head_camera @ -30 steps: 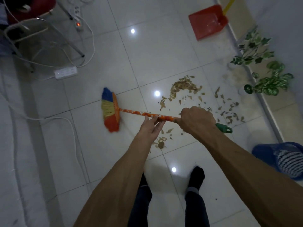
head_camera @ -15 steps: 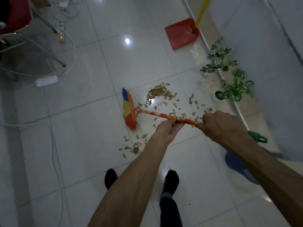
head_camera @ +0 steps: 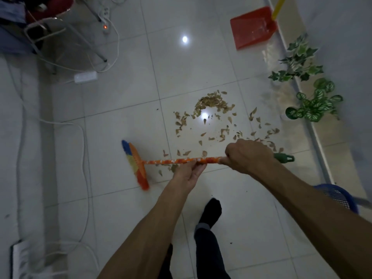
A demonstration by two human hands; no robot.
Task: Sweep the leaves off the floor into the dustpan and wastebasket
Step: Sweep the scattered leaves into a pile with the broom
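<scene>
The dustpan (head_camera: 253, 29) is lying far beyond the leaves (head_camera: 213, 109); the broom (head_camera: 173, 161) is lying nearer, the wastebasket (head_camera: 340, 198) right of them.

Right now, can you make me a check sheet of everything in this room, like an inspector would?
Surface: glossy white tile floor, lamp glare spots.
Job's things: dry leaves piled and scattered; broom with bristles on the floor; red dustpan far off by the wall; blue wastebasket at right.
Clutter: chair, two leafy plants.
Hands: left hand and right hand both take grip of the broom handle.
Cables: power strip, white cords trailing at left.
Surroundings: wall at right.
</scene>
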